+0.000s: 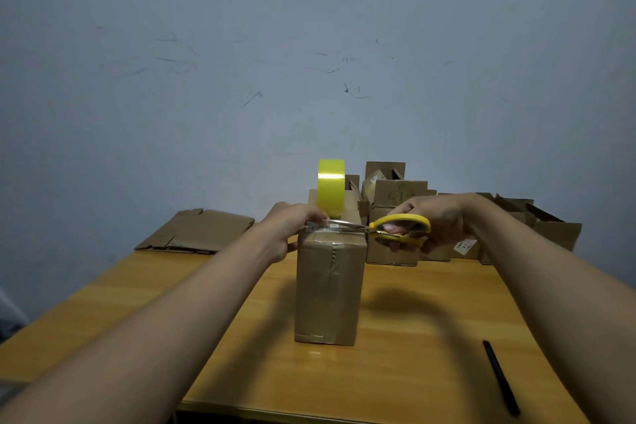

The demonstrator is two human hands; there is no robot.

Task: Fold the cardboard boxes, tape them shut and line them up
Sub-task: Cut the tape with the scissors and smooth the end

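A: Box (330, 286) position? 
B: Upright at table (103, 313) centre, tape seam down its near face; yellow tape roll (331, 188) on edge on top.

A: Hands? 
B: Right hand (437, 220) — fingers curled through the yellow scissors (389, 229) handles, blades pointing to 9 o'clock across the box's top edge. Left hand (292, 227) grips that edge by the blade tips.

A: Elsewhere? 
B: Folded boxes (395, 203) at 1 o'clock, flat cardboard (196, 231) at 10 — black pen (500, 377) at 4.
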